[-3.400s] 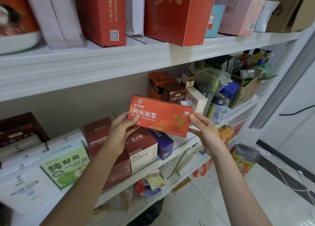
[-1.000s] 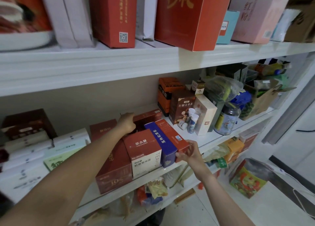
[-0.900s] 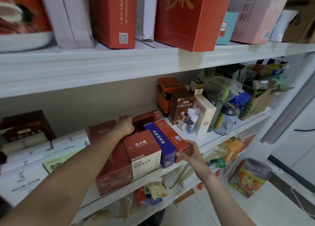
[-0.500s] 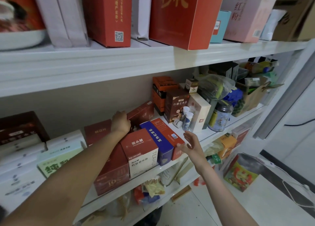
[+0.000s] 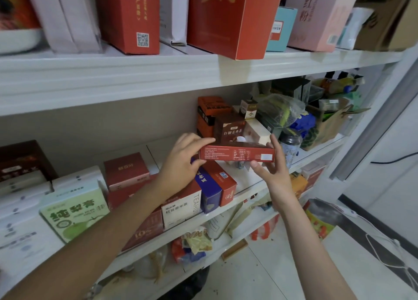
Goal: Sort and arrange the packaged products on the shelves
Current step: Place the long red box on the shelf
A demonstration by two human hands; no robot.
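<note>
Hands, left hand (image 5: 183, 161) and right hand (image 5: 270, 166), now pinch by its ends a flat red box (image 5: 237, 154) lifted from behind the blue box (image 5: 209, 189), so it will get a new place.

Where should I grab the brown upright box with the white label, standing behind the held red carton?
Judging by its pose, pinch the brown upright box across its narrow sides near the top, coming from above and in front; the flat red carton, held by left hand and right hand, blocks its base.
</note>
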